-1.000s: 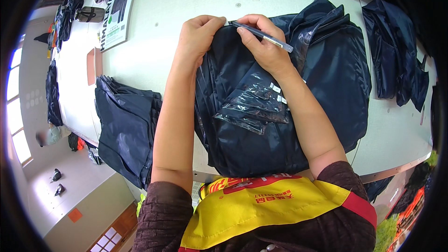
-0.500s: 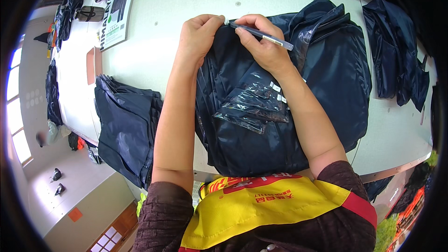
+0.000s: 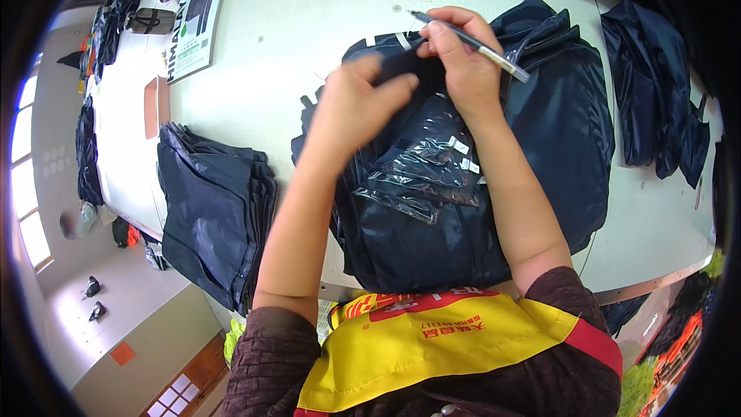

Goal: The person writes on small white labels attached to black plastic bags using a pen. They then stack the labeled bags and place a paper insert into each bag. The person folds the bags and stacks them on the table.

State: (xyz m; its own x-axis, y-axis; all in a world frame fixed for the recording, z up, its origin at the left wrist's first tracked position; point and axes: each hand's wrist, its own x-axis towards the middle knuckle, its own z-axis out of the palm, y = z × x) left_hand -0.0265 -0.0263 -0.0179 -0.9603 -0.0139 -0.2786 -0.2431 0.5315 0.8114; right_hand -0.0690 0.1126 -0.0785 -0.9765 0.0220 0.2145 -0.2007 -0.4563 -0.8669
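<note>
Two bare hands are seen over a dark navy, shiny fabric garment (image 3: 494,185) spread on the pale counter (image 3: 293,46). A slim silver-and-black pen (image 3: 471,45) is pinched in the curled fingers of the right hand (image 3: 459,62), which rests on the garment's top edge. The left hand (image 3: 359,104) is blurred above the cloth, fingers loosely bent, nothing visibly held; a clear plastic bag (image 3: 424,174) lies on the garment between the forearms.
</note>
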